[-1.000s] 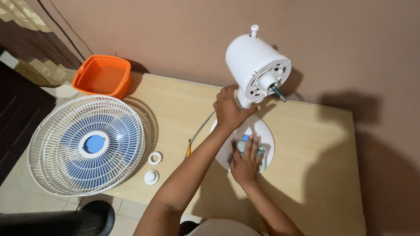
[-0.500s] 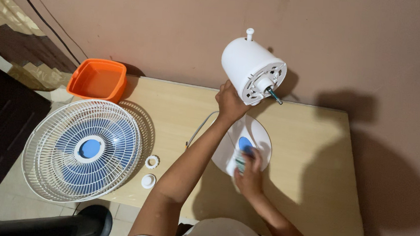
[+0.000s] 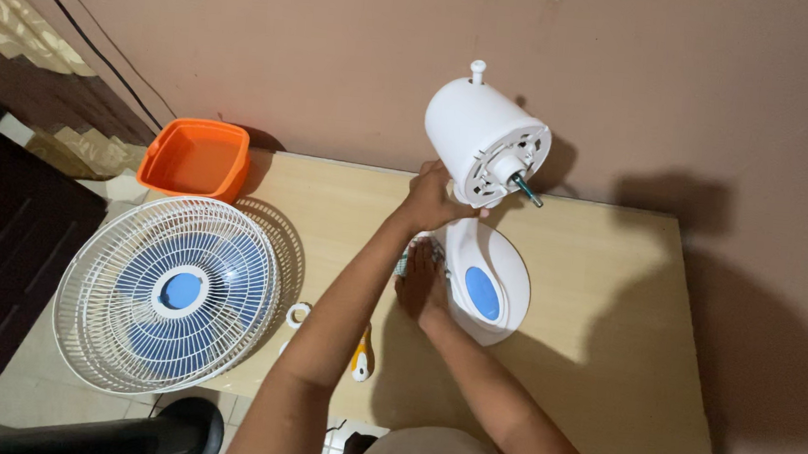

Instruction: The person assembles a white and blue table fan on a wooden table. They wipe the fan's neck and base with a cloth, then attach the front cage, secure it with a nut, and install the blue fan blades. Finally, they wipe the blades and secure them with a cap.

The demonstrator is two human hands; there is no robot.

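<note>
Gripping the fan's neck [image 3: 459, 203] under the motor housing [image 3: 483, 139] with my left hand [image 3: 428, 200], I press a cloth [image 3: 418, 253] flat-palmed with my right hand [image 3: 422, 281] against the fan base [image 3: 484, 279] on the table [image 3: 608, 320]. Wiping step, I judge; next needs steady hold.

Both forearms are bare from wrist to past the elbow, with no watch, bracelet or glove on them. The left hand [image 3: 428, 200] and the right hand [image 3: 422, 284] show no rings. Below the arms, a light grey, short-sleeved top covers the chest and shoulders.
</note>
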